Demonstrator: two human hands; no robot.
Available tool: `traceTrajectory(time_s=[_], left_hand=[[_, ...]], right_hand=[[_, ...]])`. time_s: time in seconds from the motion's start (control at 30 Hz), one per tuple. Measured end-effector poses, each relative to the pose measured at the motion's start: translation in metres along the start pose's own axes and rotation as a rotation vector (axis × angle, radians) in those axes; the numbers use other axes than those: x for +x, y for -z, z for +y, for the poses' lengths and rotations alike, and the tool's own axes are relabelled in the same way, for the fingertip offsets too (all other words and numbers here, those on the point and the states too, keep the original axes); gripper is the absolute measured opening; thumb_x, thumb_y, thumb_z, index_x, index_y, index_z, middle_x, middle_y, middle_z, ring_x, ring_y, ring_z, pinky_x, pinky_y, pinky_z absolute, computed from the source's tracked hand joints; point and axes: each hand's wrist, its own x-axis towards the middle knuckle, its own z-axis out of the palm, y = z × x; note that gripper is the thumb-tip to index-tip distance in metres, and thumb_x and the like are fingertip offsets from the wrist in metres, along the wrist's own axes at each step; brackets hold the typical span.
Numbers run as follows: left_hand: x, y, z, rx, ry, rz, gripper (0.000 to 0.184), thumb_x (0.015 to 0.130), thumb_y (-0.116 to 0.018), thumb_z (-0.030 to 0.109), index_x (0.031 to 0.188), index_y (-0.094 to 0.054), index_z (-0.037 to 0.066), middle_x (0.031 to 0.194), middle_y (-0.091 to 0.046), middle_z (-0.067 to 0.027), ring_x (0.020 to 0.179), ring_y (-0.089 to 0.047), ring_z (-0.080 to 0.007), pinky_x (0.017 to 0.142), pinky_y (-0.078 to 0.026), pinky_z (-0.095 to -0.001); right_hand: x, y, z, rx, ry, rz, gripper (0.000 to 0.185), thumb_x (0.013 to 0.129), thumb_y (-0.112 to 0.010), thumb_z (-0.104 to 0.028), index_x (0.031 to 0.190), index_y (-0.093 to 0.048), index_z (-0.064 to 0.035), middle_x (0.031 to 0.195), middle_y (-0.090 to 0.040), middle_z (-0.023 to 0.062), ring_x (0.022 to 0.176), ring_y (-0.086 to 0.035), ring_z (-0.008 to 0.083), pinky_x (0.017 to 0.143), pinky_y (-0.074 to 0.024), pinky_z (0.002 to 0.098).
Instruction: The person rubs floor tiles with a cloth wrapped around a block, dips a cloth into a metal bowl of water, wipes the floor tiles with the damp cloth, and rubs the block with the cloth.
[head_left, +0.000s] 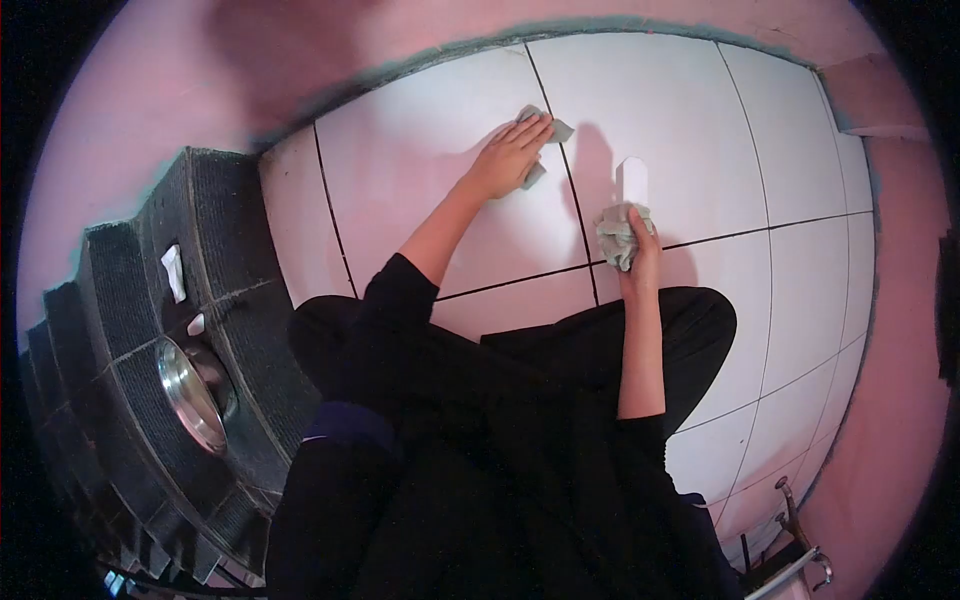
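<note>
Left hand: laid flat, fingers extended and close together, pressing a grey-green cloth onto the white tiled floor, near a dark grout line. Good practice here is even pressure through palm and fingers, with the cloth spread so no bare skin drags on the tile. Right hand: grip closed, holding a bunched cloth beside a white object with a rounded end — whether the hand also grips that object cannot be told. Sound handling calls for a firm but unstrained hold, loose folds gathered in, and the object kept steady.

Count, left to right: 1 white strip, 1 metal dish and 1 small white piece, all on the dark steps; then 2 cloths, 1 per hand — and 1 white object.
</note>
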Motion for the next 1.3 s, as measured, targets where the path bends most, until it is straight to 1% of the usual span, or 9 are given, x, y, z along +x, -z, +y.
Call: traceTrajectory(time_s=[0.07, 0.17, 0.23, 0.3, 0.43, 0.63, 0.73, 0.97, 1.3], left_hand=[[0.006, -0.008, 0.003, -0.245, 0.131, 0.122, 0.051, 0.080, -0.048, 0.000, 0.130, -0.037, 0.003, 0.138, -0.034, -0.0127, 0.128, -0.030, -0.0275, 0.106, -0.024, -0.0371], [-0.006, -0.012, 0.032, -0.354, 0.016, 0.224, 0.044, 0.084, -0.045, 0.004, 0.127, -0.039, 0.000, 0.136, -0.036, -0.0134, 0.127, -0.032, -0.0279, 0.105, -0.027, -0.0364], [-0.030, -0.012, 0.066, -0.506, 0.011, -0.024, 0.044, 0.085, -0.043, 0.007, 0.128, -0.039, 0.001, 0.137, -0.035, -0.0138, 0.129, -0.029, -0.0264, 0.106, -0.025, -0.0372], [-0.055, -0.018, 0.086, -0.317, -0.268, -0.218, 0.046, 0.088, -0.041, 0.013, 0.132, -0.035, 0.006, 0.140, -0.031, -0.0098, 0.131, -0.026, -0.0222, 0.107, -0.021, -0.0382], [-0.081, -0.013, 0.104, -0.190, -0.356, -0.304, 0.049, 0.087, -0.043, 0.017, 0.134, -0.032, 0.008, 0.142, -0.028, -0.0044, 0.133, -0.022, -0.0186, 0.108, -0.018, -0.0395], [-0.056, -0.013, 0.060, -0.135, -0.313, -0.315, 0.056, 0.085, -0.047, 0.020, 0.137, -0.027, 0.010, 0.145, -0.021, -0.0018, 0.134, -0.018, -0.0192, 0.109, -0.015, -0.0410], [-0.035, -0.001, 0.028, 0.062, -0.186, -0.347, 0.057, 0.086, -0.047, 0.022, 0.137, -0.026, 0.011, 0.146, -0.019, -0.0017, 0.134, -0.017, -0.0194, 0.109, -0.013, -0.0408], [0.031, 0.012, -0.041, 0.208, -0.177, -0.246, 0.055, 0.089, -0.043, 0.022, 0.138, -0.023, 0.010, 0.146, -0.017, -0.0020, 0.135, -0.013, -0.0197, 0.109, -0.014, -0.0402], [0.083, -0.003, -0.076, 0.231, 0.067, -0.001, 0.048, 0.093, -0.033, 0.025, 0.138, -0.025, 0.010, 0.146, -0.018, -0.0033, 0.134, -0.014, -0.0222, 0.108, -0.017, -0.0396]], right_hand=[[0.001, 0.002, 0.001, -0.023, 0.012, 0.018, 0.037, 0.081, -0.062, -0.019, 0.108, -0.046, 0.0016, 0.095, -0.058, 0.0110, 0.081, -0.060, 0.0197, 0.068, -0.0508, 0.0313], [0.000, 0.001, -0.001, -0.048, 0.034, 0.021, 0.031, 0.083, -0.059, -0.023, 0.106, -0.051, -0.0028, 0.093, -0.059, 0.0077, 0.081, -0.061, 0.0185, 0.067, -0.0501, 0.0301], [0.003, 0.003, 0.002, -0.036, 0.040, 0.033, 0.031, 0.083, -0.059, -0.022, 0.106, -0.051, -0.0030, 0.093, -0.059, 0.0077, 0.081, -0.060, 0.0183, 0.067, -0.0501, 0.0302], [0.003, 0.004, 0.004, -0.026, 0.038, 0.049, 0.030, 0.083, -0.059, -0.022, 0.106, -0.051, -0.0032, 0.093, -0.059, 0.0077, 0.081, -0.060, 0.0181, 0.067, -0.0501, 0.0304], [0.001, 0.002, 0.004, -0.066, 0.079, 0.066, 0.029, 0.083, -0.059, -0.021, 0.105, -0.051, -0.0036, 0.092, -0.059, 0.0076, 0.081, -0.061, 0.0179, 0.067, -0.0504, 0.0308], [0.003, 0.005, 0.003, -0.046, 0.055, 0.061, 0.028, 0.083, -0.058, -0.021, 0.104, -0.051, -0.0033, 0.092, -0.059, 0.0079, 0.081, -0.061, 0.0183, 0.066, -0.0504, 0.0308], [-0.001, 0.003, 0.001, -0.050, 0.049, 0.060, 0.029, 0.083, -0.059, -0.021, 0.104, -0.050, -0.0032, 0.091, -0.059, 0.0078, 0.080, -0.061, 0.0183, 0.067, -0.0504, 0.0305], [-0.001, 0.003, 0.001, -0.095, 0.022, 0.069, 0.031, 0.083, -0.059, -0.022, 0.106, -0.049, -0.0031, 0.092, -0.058, 0.0076, 0.081, -0.061, 0.0180, 0.070, -0.0497, 0.0301], [-0.007, -0.005, -0.006, -0.115, -0.020, 0.102, 0.033, 0.083, -0.059, -0.023, 0.108, -0.049, -0.0036, 0.092, -0.058, 0.0069, 0.082, -0.059, 0.0169, 0.070, -0.0488, 0.0295]])
